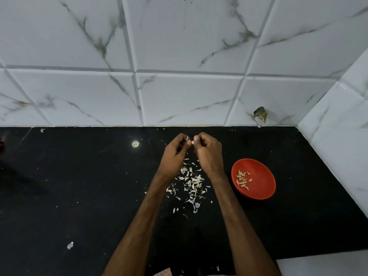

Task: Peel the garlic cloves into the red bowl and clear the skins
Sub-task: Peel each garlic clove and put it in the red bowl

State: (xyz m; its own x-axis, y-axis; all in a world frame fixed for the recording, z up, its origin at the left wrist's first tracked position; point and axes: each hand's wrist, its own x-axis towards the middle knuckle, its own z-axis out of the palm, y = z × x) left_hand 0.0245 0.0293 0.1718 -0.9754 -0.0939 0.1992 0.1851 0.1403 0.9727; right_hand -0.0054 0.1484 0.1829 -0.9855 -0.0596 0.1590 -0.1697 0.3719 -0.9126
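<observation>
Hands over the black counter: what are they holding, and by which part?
A small whitish garlic clove, pinched at its sides between the left hand and right hand.

L hand (176,151) & R hand (210,154) bare, forearms (147,216) bare too

Skins (190,182) left of bowl (258,193); cloves (243,179) inside.

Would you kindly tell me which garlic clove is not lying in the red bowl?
The clove pinched between the left hand and right hand, near the scattered skins; the other cloves all lie inside the red bowl.
</observation>
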